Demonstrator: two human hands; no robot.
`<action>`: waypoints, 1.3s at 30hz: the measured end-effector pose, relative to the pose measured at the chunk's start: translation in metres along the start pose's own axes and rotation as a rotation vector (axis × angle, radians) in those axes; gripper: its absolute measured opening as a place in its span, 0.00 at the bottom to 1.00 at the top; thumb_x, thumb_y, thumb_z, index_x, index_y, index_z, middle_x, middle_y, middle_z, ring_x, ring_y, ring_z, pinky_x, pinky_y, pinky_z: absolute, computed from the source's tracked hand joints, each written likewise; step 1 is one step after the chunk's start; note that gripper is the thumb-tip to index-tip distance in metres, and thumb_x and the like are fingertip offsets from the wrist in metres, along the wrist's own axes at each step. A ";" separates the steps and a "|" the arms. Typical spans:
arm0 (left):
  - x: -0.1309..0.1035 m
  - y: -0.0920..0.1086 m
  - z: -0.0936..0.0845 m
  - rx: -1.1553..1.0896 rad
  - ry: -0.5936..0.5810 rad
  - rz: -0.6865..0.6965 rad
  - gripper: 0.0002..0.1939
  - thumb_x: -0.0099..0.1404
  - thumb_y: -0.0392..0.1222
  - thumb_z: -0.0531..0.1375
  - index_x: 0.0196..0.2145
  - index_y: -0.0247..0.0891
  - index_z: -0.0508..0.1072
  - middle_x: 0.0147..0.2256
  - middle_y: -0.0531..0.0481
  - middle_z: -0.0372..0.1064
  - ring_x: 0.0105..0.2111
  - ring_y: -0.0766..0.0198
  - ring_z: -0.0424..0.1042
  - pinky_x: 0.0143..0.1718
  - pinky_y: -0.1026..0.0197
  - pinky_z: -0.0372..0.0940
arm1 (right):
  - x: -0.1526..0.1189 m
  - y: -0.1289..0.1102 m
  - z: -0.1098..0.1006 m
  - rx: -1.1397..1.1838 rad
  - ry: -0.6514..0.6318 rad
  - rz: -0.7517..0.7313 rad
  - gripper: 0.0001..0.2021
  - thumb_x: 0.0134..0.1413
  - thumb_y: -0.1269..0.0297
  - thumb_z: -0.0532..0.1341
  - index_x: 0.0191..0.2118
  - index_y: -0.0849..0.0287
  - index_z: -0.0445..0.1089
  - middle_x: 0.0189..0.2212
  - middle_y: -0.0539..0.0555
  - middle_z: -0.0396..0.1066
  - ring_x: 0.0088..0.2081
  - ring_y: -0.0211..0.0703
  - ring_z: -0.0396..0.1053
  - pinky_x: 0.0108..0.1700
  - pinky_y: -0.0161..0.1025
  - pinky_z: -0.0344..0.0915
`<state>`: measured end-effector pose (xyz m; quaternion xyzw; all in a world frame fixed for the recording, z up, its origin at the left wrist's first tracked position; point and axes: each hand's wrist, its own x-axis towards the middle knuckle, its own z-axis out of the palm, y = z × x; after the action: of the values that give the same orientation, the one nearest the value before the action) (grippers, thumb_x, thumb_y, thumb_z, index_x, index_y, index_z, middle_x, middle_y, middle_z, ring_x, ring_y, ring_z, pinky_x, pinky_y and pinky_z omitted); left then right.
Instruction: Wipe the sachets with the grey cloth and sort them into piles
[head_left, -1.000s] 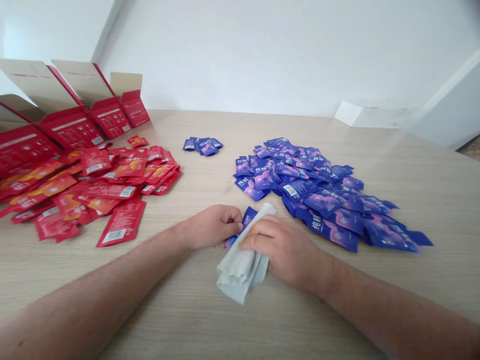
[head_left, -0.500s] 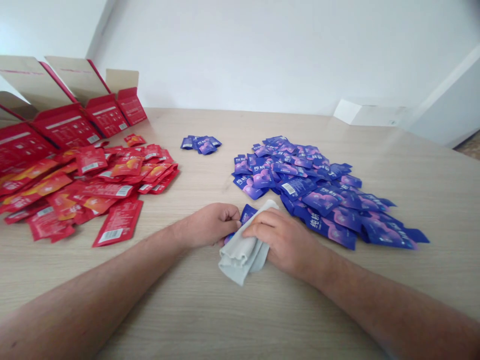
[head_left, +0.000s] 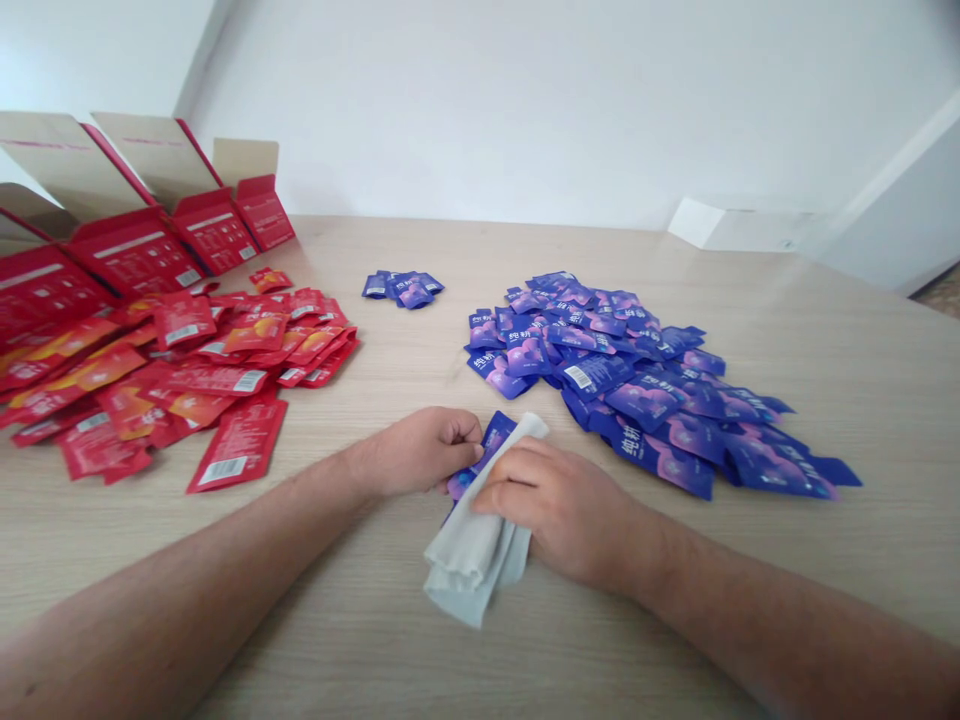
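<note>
Head view, near field: lying folded and bunched on the wooden surface (head_left: pixel 375 640) in front of the body, pale grey cloth (head_left: pixel 469 555), pressed down by the right hand (head_left: pixel 559 505). Curling the right fingers (head_left: pixel 510 470) over the cloth's upper end, held together rather than spread, apparently pushing fabric flat against the purple sachet (head_left: pixel 489 442) beneath. Pinching that sachet at its left edge with the left hand (head_left: pixel 420 452), thumb and fingertips closed on it, likely anchoring it so it is not sliding under the cloth. Showing only the sachet's upper corner and a sliver at its lower left; remainder hidden under cloth and hand.

Mid field, right: sprawling in a loose heap just beyond the right hand, many purple sachets (head_left: pixel 645 395), overlapping, some face up with white characters, one showing a barcode. Sitting within short reach of the right hand.

Mid field, left: fanning out in a similar heap, red sachets (head_left: pixel 187 365), long and narrow, several barcode side up, well apart from the purple heap.

Farther: resting alone between the two heaps, a small cluster of purple sachets (head_left: pixel 403 288), seemingly set aside from the main heap.

Far left: standing open with flaps raised, red cartons (head_left: pixel 150 250). Far right: lying at the surface's far edge against the wall, a white box (head_left: pixel 731 230).
</note>
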<state>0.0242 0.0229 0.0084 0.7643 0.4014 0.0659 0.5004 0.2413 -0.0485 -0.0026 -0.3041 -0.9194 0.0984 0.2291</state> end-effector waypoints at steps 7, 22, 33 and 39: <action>-0.001 0.000 0.000 -0.007 0.021 0.007 0.09 0.66 0.46 0.56 0.30 0.40 0.66 0.20 0.59 0.63 0.19 0.70 0.63 0.20 0.68 0.56 | -0.001 0.001 0.000 -0.011 0.031 0.089 0.10 0.63 0.70 0.63 0.48 0.58 0.75 0.43 0.56 0.74 0.46 0.49 0.68 0.50 0.46 0.66; 0.000 -0.001 -0.001 -0.011 0.004 0.008 0.09 0.68 0.46 0.55 0.32 0.40 0.66 0.21 0.59 0.63 0.19 0.70 0.63 0.19 0.69 0.57 | 0.000 -0.001 0.000 0.006 -0.014 0.002 0.09 0.64 0.70 0.62 0.48 0.57 0.75 0.43 0.56 0.74 0.46 0.48 0.68 0.50 0.45 0.66; -0.001 0.001 -0.001 0.005 0.008 -0.002 0.10 0.67 0.47 0.55 0.31 0.40 0.65 0.20 0.59 0.63 0.19 0.70 0.63 0.19 0.69 0.57 | -0.001 -0.001 -0.001 -0.005 0.019 0.061 0.09 0.63 0.69 0.62 0.48 0.58 0.75 0.43 0.56 0.73 0.46 0.48 0.68 0.50 0.45 0.66; 0.000 -0.001 -0.001 -0.003 -0.005 0.023 0.10 0.68 0.47 0.55 0.31 0.40 0.65 0.21 0.59 0.64 0.19 0.71 0.63 0.20 0.69 0.58 | 0.000 -0.001 0.000 0.009 -0.006 0.011 0.08 0.64 0.68 0.62 0.47 0.58 0.75 0.42 0.56 0.74 0.45 0.47 0.68 0.49 0.44 0.66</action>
<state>0.0226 0.0236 0.0079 0.7684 0.3910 0.0703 0.5017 0.2410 -0.0491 -0.0022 -0.3077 -0.9180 0.1045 0.2272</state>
